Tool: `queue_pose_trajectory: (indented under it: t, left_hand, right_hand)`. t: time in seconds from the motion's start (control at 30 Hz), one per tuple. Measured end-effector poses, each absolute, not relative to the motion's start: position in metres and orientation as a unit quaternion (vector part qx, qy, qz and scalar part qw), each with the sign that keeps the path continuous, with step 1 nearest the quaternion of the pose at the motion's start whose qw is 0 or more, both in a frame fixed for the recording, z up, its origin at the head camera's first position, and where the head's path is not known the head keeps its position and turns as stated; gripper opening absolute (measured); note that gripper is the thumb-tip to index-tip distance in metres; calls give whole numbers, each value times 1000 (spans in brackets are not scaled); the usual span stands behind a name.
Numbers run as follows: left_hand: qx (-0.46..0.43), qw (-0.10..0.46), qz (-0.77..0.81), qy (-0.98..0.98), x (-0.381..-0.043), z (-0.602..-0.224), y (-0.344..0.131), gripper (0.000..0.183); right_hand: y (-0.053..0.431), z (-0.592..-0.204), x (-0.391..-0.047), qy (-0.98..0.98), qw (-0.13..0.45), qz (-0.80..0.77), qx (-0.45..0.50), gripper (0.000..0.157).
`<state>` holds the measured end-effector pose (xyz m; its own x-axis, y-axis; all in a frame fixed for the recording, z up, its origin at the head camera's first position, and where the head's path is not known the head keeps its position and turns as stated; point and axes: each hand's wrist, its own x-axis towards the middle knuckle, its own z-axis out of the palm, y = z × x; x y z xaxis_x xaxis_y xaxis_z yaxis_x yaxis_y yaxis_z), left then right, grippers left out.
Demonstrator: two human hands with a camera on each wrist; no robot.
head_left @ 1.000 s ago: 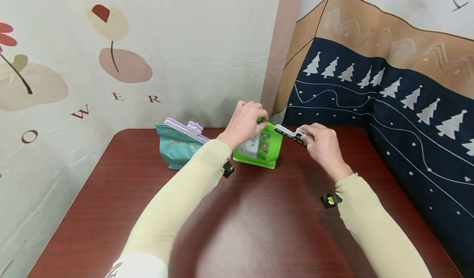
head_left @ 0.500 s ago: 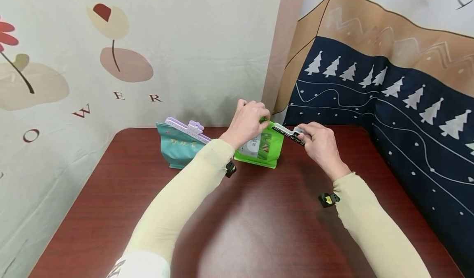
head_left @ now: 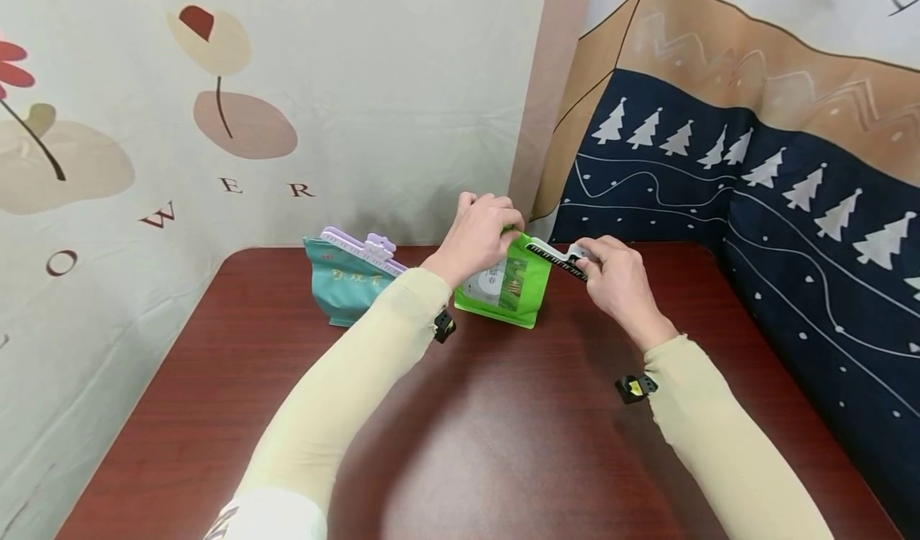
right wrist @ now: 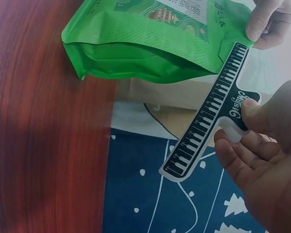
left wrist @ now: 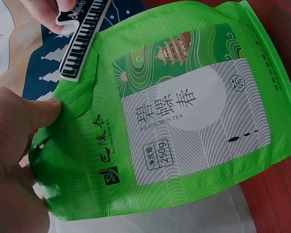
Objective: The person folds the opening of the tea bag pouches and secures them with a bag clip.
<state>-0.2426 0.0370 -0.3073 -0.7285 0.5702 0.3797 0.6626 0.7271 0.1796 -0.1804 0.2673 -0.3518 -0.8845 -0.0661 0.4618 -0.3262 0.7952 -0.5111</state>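
A green tea bag (head_left: 523, 284) stands on the table at the back, its label reading Biluochun Tea in the left wrist view. My left hand (head_left: 477, 236) pinches the bag's top edge between thumb and fingers. In my right hand (head_left: 620, 284) is a black-and-white clip (right wrist: 203, 116) with a piano-key pattern, pinched at its handle. The clip's far end overlaps the upper corner of the green bag (left wrist: 184, 116), close to my left thumb (left wrist: 43, 112). Whether its jaws are spread around the bag's edge I cannot tell.
Left of the green bag stands a teal bag (head_left: 345, 288) with a purple clip (head_left: 366, 251) along its top; my left forearm partly covers it. The reddish-brown table (head_left: 517, 428) meets a pale hanging cloth (head_left: 388, 109) behind and a navy tree-patterned cloth (head_left: 812, 236) at right.
My right hand has moved slightly left, bringing the piano clip over the green bag's upper right corner. The left hand keeps its grip on the bag's top.
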Motion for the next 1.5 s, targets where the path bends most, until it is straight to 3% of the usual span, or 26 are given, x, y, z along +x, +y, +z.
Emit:
queue_pose_trajectory:
  t: [1.07, 1.5]
  left_hand:
    - [-329, 119, -150, -925, -244, -302, 33, 10]
    - [-337, 143, -181, -913, -248, -304, 28, 12]
  right_hand:
    - [256, -351, -184, -918, 223, 310, 110, 23]
    - [252, -353, -186, -912, 237, 317, 104, 21]
